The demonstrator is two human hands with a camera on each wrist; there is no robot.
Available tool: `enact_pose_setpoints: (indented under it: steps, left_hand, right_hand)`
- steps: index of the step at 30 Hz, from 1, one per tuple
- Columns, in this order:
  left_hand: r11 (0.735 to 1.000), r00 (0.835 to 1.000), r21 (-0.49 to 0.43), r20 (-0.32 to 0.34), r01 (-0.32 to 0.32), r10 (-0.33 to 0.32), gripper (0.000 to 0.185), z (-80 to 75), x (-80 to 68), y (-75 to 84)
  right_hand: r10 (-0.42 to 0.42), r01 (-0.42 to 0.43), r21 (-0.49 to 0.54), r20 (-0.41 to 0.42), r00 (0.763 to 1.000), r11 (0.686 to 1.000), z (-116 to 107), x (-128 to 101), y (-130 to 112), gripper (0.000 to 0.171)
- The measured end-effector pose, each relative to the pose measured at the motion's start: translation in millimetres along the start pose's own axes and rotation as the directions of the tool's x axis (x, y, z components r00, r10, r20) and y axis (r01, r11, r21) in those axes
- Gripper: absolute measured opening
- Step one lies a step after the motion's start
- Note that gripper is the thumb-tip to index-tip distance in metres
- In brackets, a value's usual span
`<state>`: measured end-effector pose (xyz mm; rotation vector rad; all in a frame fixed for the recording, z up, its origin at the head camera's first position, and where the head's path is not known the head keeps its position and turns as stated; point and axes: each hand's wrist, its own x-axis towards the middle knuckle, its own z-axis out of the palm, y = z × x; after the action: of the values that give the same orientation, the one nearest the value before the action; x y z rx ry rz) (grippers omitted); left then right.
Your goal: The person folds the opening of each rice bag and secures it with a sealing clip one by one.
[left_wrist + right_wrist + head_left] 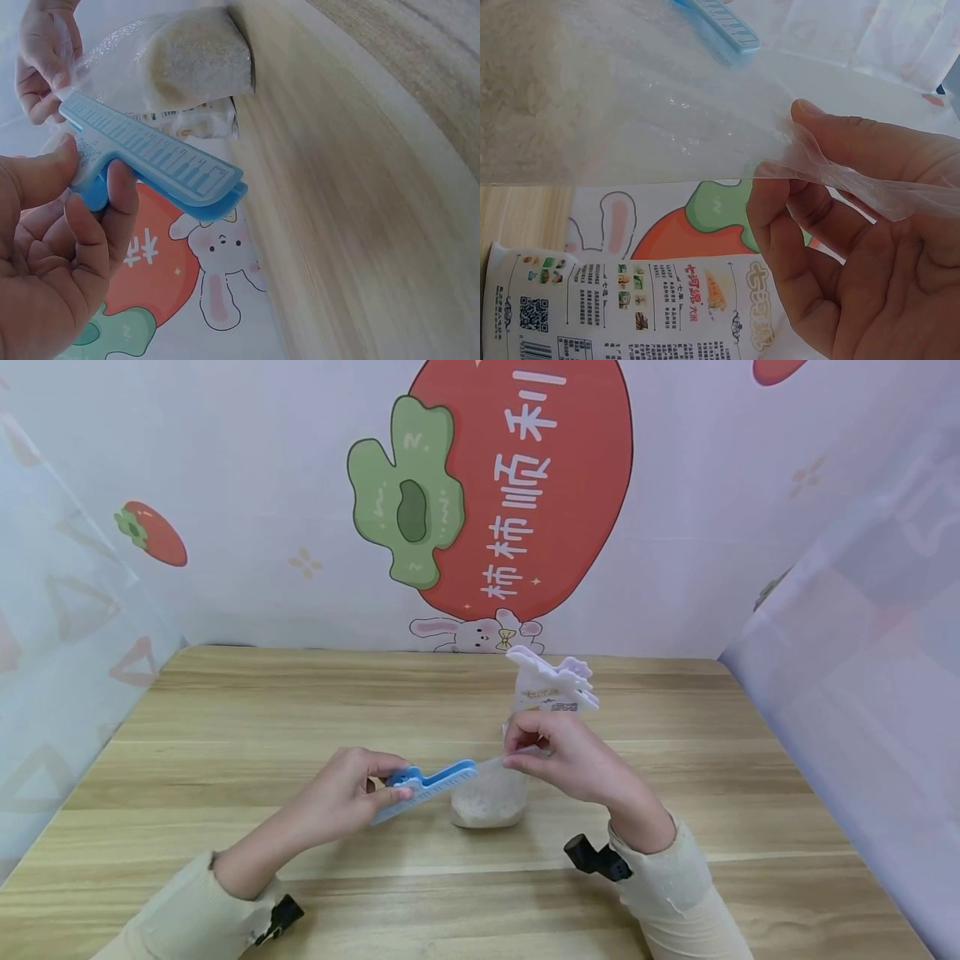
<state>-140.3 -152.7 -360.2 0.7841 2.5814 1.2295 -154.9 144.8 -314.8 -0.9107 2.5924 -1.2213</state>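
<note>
My left hand (341, 793) pinches a light blue bag clip (448, 777) by its handle end, thumb on one side and fingers on the other. In the left wrist view the clip's two long bars (150, 146) stand slightly parted at the far end. Upright on the table is a clear plastic bag of rice (489, 799), just right of the clip. Its gathered upper part (810, 154) is pinched between thumb and fingers of my right hand (566, 756). The clip's tip overlaps the bag's edge in the head view.
Behind the clear bag stands a printed rice bag (531, 693), with a lilac clip (566, 677) across its top. The wooden table (300, 710) ends at a white cloth backdrop (262, 568) with a large red persimmon drawing. Printed cloth also hangs at both sides.
</note>
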Motion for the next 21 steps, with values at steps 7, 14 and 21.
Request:
enact_pose_setpoints:
  steps: [7, 14, 21]
  left_hand:
    - [1.0, 1.0, -0.017, 0.026, 0.015, -0.015, 0.02, 2.1, 2.7, -0.1]
    - [1.0, 1.0, -0.029, 0.023, 0.009, -0.009, 0.018, 7.2, 6.4, 3.1]
    - [0.998, 1.0, -0.055, 0.017, -0.004, 0.005, 0.015, 14.2, 11.8, 5.9]
  right_hand:
    - [-0.024, 0.024, -0.002, 0.003, 1.0, 1.0, 0, -1, 1, 0.012]
    - [-0.058, 0.058, -0.039, 0.007, 0.998, 0.998, 1, -1, 1, 0.01]
    - [-0.071, 0.072, -0.051, 0.011, 0.997, 0.996, 3, -2, -2, 0.01]
